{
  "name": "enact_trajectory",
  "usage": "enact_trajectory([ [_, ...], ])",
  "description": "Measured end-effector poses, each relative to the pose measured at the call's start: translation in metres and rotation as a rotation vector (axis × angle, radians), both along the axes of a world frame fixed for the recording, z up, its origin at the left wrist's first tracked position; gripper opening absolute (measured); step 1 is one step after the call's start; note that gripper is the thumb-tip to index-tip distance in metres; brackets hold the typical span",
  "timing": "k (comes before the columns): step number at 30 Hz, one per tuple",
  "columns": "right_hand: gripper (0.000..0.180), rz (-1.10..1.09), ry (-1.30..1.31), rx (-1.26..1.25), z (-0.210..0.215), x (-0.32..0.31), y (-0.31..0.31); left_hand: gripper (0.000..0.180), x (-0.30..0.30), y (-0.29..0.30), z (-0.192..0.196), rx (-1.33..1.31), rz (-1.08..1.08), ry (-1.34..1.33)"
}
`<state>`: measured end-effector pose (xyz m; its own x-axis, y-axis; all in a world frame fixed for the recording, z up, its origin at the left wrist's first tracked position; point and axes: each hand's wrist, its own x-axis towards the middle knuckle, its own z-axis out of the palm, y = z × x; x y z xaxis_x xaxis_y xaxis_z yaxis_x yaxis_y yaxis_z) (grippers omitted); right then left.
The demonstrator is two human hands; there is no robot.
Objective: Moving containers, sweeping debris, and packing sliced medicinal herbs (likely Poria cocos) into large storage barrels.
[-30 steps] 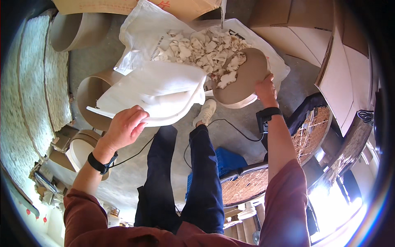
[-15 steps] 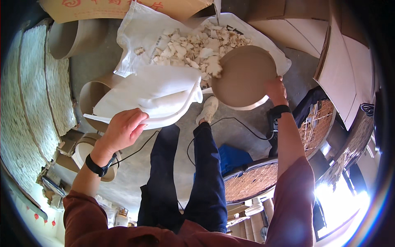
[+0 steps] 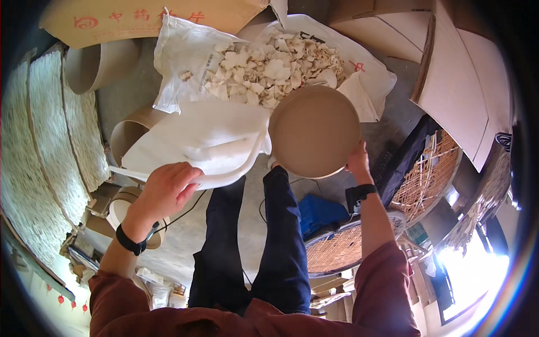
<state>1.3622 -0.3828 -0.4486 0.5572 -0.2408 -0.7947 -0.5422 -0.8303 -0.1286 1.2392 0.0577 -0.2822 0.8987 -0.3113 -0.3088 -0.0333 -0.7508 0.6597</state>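
Observation:
My left hand (image 3: 171, 182) is closed on the rolled rim of a white woven sack (image 3: 219, 129), holding that edge up. The right hand (image 3: 358, 160) grips the right edge of a shallow round brown cardboard lid (image 3: 314, 132), its bare brown inside facing up. Just beyond the lid, thin pale dried slices (image 3: 269, 64) lie heaped on the sack's spread-out white plastic. The lid's far edge overlaps the near side of the heap. My right fingertips are partly hidden behind the lid.
Brown cardboard tubes (image 3: 84, 67) stand at the left beside long pale fibrous sheets (image 3: 73, 135). A printed carton (image 3: 151, 25) is at the back, open cardboard flaps (image 3: 466, 84) at the right. Woven baskets (image 3: 429, 174), a blue box (image 3: 320, 215) and a black cable lie near my legs.
My right hand has brought the round lid left and nearer to me. The slices that were tumbling at its left edge now rest in the heap. My left hand keeps its hold on the sack.

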Motion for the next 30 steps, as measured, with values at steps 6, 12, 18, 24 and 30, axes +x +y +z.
enact_trajectory([
  [6, 0.037, 0.116, -0.201, 0.14, -0.018, -0.026, 0.017, 0.023, 0.009, -0.013, 0.023, 0.004, -0.045, 0.048],
  [12, 0.037, -0.042, 0.014, 0.091, -0.023, -0.065, 0.009, 0.021, 0.031, -0.019, 0.033, 0.012, -0.009, 0.075],
  [18, 0.044, 0.057, -0.134, 0.193, -0.017, -0.051, 0.049, 0.019, 0.037, -0.035, 0.044, 0.111, 0.109, 0.04],
  [24, 0.044, 0.013, -0.154, 0.264, -0.034, -0.011, 0.111, 0.015, 0.043, -0.042, 0.056, 0.116, 0.271, 0.054],
  [30, 0.036, -0.242, -0.197, 0.227, -0.064, -0.03, 0.072, 0.012, 0.061, -0.049, 0.046, 0.12, 0.198, 0.102],
])
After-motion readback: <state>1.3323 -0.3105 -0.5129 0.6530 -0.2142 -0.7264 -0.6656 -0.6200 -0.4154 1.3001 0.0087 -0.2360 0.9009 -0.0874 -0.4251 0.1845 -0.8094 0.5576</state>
